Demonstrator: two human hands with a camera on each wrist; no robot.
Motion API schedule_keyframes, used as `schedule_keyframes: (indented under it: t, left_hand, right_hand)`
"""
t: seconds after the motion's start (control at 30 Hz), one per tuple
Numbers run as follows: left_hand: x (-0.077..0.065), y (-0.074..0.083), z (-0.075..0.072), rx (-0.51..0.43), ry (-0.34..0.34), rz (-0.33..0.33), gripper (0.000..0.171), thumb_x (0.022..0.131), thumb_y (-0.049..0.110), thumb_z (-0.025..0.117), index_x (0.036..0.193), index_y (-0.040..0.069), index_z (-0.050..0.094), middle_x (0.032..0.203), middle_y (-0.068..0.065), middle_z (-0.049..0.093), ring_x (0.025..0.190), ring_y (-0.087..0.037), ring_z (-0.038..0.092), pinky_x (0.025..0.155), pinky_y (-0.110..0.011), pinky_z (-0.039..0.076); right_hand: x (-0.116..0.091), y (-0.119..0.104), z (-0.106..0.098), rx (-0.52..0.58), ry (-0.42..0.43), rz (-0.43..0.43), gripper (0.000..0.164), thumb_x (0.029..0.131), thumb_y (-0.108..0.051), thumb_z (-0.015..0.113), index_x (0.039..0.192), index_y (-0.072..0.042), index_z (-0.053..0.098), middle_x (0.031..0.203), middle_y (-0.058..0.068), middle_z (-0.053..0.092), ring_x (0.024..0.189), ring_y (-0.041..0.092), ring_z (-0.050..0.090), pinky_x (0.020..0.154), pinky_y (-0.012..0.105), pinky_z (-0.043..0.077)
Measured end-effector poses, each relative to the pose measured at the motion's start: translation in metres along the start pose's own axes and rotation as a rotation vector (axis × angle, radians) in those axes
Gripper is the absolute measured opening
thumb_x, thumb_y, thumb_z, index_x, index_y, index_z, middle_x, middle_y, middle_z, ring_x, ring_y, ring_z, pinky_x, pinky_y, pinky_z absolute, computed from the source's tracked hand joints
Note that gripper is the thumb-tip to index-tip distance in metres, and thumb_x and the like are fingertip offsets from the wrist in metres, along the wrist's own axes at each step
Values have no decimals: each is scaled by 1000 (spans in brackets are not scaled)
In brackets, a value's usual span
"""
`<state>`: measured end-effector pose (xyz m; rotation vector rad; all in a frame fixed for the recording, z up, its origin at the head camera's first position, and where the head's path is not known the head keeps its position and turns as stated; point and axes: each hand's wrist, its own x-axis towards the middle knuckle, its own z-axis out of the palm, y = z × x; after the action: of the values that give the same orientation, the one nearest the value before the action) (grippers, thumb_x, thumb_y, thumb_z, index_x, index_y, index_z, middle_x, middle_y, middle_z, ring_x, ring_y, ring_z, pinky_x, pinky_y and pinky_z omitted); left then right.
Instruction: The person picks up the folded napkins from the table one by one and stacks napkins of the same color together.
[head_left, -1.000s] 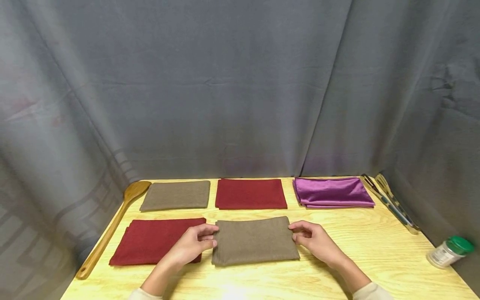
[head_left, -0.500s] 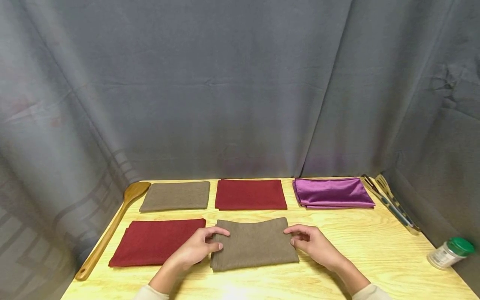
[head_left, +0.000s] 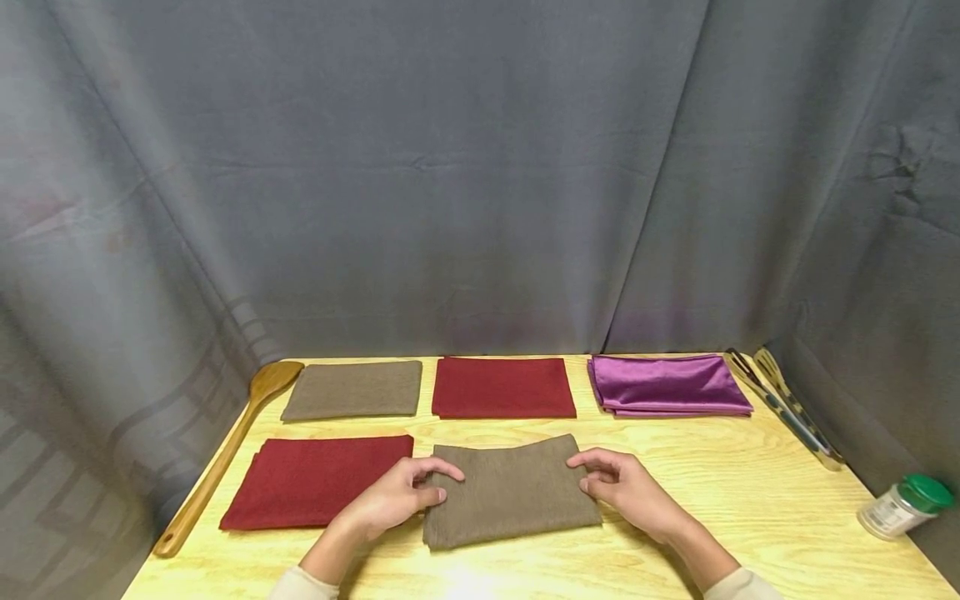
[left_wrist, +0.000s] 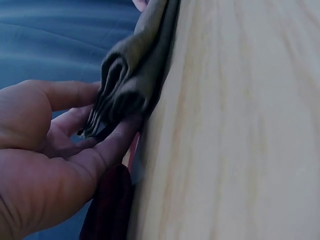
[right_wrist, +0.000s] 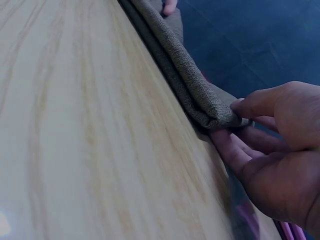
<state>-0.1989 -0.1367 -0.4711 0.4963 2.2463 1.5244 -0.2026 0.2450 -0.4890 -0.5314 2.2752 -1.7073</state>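
A folded grey-brown cloth (head_left: 510, 492) lies at the front middle of the table, its far edge sagging slightly. At its left end my left hand (head_left: 397, 496) pinches it, index finger over the top and thumb at the near side. My right hand (head_left: 630, 492) pinches the opposite end in a similar way. Stacked folds of the cloth (left_wrist: 132, 75) show between thumb and fingers in the left wrist view. In the right wrist view, the cloth's rolled edge (right_wrist: 187, 75) meets my right fingertips. Left of it lies a folded dark red cloth (head_left: 318, 479), partly behind my left hand.
Along the back lie another grey-brown cloth (head_left: 352, 390), a dark red cloth (head_left: 504, 387) and a shiny purple cloth (head_left: 671, 385). A wooden spoon (head_left: 217, 458) borders the left edge. Long slotted utensils (head_left: 783, 408) and a green-lidded jar (head_left: 903, 507) sit at right. Grey curtains (head_left: 450, 183) surround the table.
My left fingers have slid right, over the cloth's left end, and my right hand has come slightly inward. The cloth's far edge now dips, and its near left corner sits a little closer.
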Motion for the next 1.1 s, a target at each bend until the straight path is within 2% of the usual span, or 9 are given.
schedule_keyframes:
  t: [0.13,0.27,0.4,0.57,0.67,0.83,1.1]
  left_hand:
    - [-1,2,0,-13,-14,-4,26,92,5,69,117,6,73,76,2,50,65,-6,45,60,-19,44]
    - [-1,3,0,-48,12,-29,23,92,5,70,114,6,73,80,1,51,67,-6,47,60,-20,45]
    - [0,5,-1,-75,74,-48,23,92,8,70,115,7,71,78,3,53,68,-8,48,59,-21,43]
    - [2,6,-3,-88,161,-56,27,91,7,72,118,7,73,79,4,58,71,-7,52,64,-22,47]
    - [3,7,-3,-77,210,-60,28,89,6,73,117,9,74,79,4,54,70,-6,48,66,-21,46]
    - [6,9,-4,-81,290,-52,30,89,6,76,119,12,72,87,1,52,73,-7,44,66,-21,44]
    - [11,13,-8,-144,391,-15,35,88,5,78,122,10,70,117,-15,65,90,-14,60,76,-23,52]
  right_hand:
    - [-1,0,-2,28,-6,-10,36,97,-2,65,131,9,62,135,37,58,99,3,69,84,21,58]
    - [-2,-2,-4,29,17,-6,37,97,-5,66,131,9,62,134,36,58,98,2,68,83,22,58]
    - [-2,-4,-6,25,56,-4,37,97,-7,67,131,7,63,128,30,63,94,2,67,81,22,57]
    - [-2,-6,-7,23,79,-10,37,97,-9,68,131,5,63,121,19,68,88,2,65,78,23,55]
    - [-2,-7,-6,29,88,-14,38,97,-10,68,132,5,63,122,20,69,88,2,66,79,22,56]
    - [-1,-9,-4,37,122,-7,39,98,-11,69,133,5,62,135,30,62,99,2,69,85,21,56]
    - [7,-14,-5,59,148,27,41,98,-12,69,135,4,61,144,31,56,106,2,68,91,21,55]
